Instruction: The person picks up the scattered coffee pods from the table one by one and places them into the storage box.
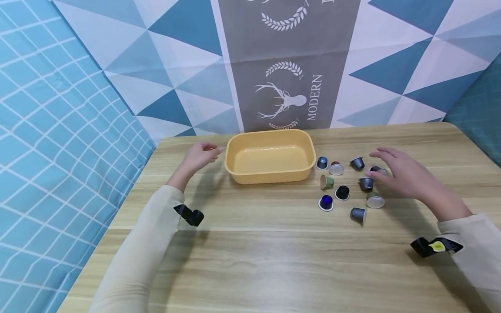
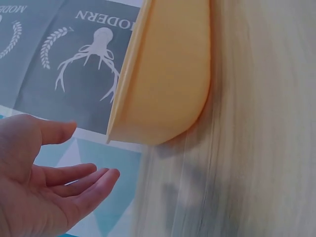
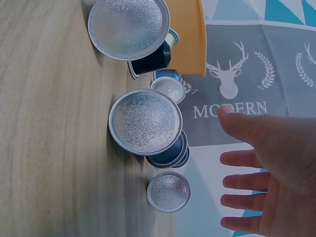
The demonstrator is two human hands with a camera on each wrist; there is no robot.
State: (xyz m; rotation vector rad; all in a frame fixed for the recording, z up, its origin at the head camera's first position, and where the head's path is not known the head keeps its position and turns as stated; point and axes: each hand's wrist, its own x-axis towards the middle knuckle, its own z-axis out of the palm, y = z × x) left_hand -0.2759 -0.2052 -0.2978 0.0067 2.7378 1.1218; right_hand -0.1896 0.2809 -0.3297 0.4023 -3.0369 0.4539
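Note:
My left hand [image 1: 198, 157] hovers just left of the yellow plastic basin [image 1: 270, 178], its fingers loosely bent and holding nothing. The left wrist view shows a gap between that hand [image 2: 49, 182] and the basin's end wall [image 2: 158, 89]. Over the right side of a group of coffee capsules, my right hand [image 1: 409, 176] is held with fingers apart and nothing in its grasp. Among them are a blue capsule [image 1: 326, 201], a black capsule [image 1: 342, 192], a green capsule [image 1: 326, 182] and a dark grey capsule [image 1: 358, 214]. My right hand partly covers a capsule [image 1: 375, 168].
The capsules lie scattered on the wooden table [image 1: 250, 252], right of the basin, some upright on their rims and others tipped over. A patterned cloth [image 1: 188, 65] hangs behind the table's back edge. Blue checked fabric [image 1: 58, 130] borders the left side.

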